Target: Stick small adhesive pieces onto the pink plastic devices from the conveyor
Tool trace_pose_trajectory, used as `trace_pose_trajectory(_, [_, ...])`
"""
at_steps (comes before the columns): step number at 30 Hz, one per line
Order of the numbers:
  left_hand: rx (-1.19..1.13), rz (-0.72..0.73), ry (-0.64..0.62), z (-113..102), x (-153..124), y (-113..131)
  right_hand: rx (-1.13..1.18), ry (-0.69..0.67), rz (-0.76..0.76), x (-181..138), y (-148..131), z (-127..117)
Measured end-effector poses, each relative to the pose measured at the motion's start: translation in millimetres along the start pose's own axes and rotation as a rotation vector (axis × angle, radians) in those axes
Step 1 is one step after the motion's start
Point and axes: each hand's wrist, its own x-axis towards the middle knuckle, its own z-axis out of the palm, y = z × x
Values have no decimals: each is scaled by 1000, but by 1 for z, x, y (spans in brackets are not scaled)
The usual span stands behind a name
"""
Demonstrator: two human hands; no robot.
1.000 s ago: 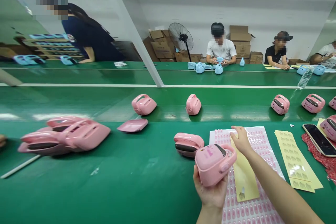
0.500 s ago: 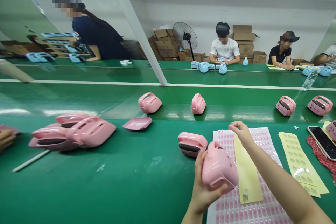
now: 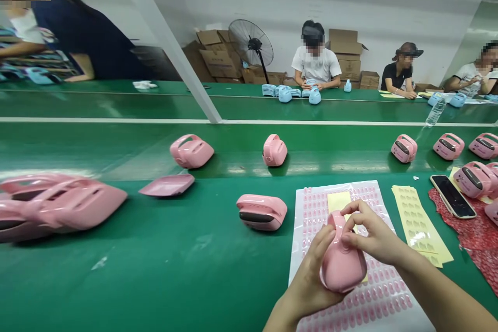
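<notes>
My left hand [image 3: 313,275] is wrapped round a pink plastic casing [image 3: 343,267] with a loop handle on top, tilted over the sheet. My right hand [image 3: 365,233] has thumb and fingers pinched together against the casing beside its handle. Whatever is between those fingertips is too small or hidden to see. Beneath lies a white sheet [image 3: 301,249] with rows of small pink oval stickers, and a yellow strip [image 3: 337,200] lies on it, partly covered by the casing. Left of the sheet rests another pink casing [image 3: 268,206] with a dark front panel.
Stacked pink casings [image 3: 89,199] and a pink shell part [image 3: 167,185] lie to the left. Several casings stand along the green belt [image 3: 334,158]. Yellow sticker sheets [image 3: 422,228], a phone [image 3: 453,196] and red bubble wrap [image 3: 480,254] are at right. Co-workers sit across.
My right hand has come down from above the sticker sheet onto the casing. The casing has turned in my left hand. My view has shifted right.
</notes>
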Motion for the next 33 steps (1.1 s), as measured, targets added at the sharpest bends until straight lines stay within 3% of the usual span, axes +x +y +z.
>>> trace_pose_trajectory(10, [294, 207, -197, 17, 1, 12, -99, 47, -67, -16, 1, -5])
trace_pose_trajectory(16, [127, 88, -114, 19, 0, 13, -573, 205, -527, -27, 4, -7])
trace_pose_trajectory(19, [451, 274, -285, 21, 0, 15, -704, 288, -696, -30, 3, -9])
trace_pose_trajectory(22, [778, 481, -412, 25, 0, 18, -788, 314, -756, -33, 1, -11])
trace_pose_trajectory(28, [877, 562, -432, 27, 0, 20, -890, 206, -693, -39, 5, -16])
trace_pose_trajectory(30, [886, 537, -452, 25, 0, 20, -783, 152, -561, -39, 6, -17])
trace_pose_trajectory(33, [875, 507, -505, 23, 1, 21, -424, 10, -223, -36, 5, -15])
